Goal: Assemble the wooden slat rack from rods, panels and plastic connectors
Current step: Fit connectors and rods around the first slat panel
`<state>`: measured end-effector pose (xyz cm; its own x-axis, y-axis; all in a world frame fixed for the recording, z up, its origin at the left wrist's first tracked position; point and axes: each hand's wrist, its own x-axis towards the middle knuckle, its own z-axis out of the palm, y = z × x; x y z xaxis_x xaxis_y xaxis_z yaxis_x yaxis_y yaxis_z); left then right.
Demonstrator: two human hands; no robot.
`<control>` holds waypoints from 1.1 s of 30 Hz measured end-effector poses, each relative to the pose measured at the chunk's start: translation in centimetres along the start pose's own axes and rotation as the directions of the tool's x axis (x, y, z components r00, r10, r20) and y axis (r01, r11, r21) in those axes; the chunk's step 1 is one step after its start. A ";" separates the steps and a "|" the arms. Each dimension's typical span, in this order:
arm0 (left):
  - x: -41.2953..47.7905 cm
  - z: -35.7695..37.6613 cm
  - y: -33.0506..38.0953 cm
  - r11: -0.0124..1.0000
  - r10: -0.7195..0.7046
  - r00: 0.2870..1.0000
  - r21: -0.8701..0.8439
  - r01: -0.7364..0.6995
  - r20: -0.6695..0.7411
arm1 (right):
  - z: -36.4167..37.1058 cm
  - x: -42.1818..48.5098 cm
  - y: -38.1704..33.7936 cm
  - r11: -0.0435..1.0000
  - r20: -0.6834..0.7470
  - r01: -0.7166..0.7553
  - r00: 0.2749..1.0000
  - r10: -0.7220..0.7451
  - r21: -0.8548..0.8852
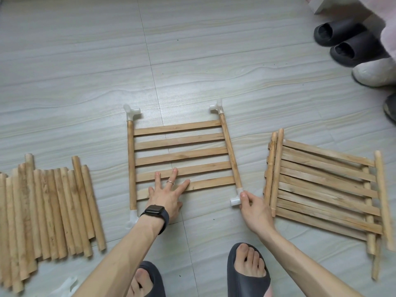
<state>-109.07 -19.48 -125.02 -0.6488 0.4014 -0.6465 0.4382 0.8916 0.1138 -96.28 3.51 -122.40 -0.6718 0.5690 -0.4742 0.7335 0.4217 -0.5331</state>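
Hands were both low over the floor. The left hand lay flat with its fingers spread, pressing on the nearest slats of the middle panel and gripping nothing. A dark watch sat on its wrist. The right hand pinched the white connector at the panel's near right corner, thumb on top.

Farthest left, a pile of loose rods lay side by side on the floor, apart from the panel. The middle panel lay flat, with five slats between two side rods. White plastic pieces capped the other rod ends: the near left cap, the far left cap and the far right cap. Just right of the right hand, a stack of slat panels lay askew on the floor. Near the bottom edge, the person's right foot showed in a dark slipper. At the upper right stood a pair of black slippers, with a pale shoe beside them.
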 end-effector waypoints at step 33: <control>-1.3 2.5 1.1 0.999 0.016 0.999 0.031 -0.014 -0.044 | -0.1 1.0 -0.1 0.834 0.042 0.121 0.992 -0.117 -0.538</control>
<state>-106.16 -19.51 -125.99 -0.6684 0.4241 -0.6111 0.4664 0.8789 0.0999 -96.98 4.13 -122.73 -0.7569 0.4854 -0.4376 0.5858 0.8008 -0.1249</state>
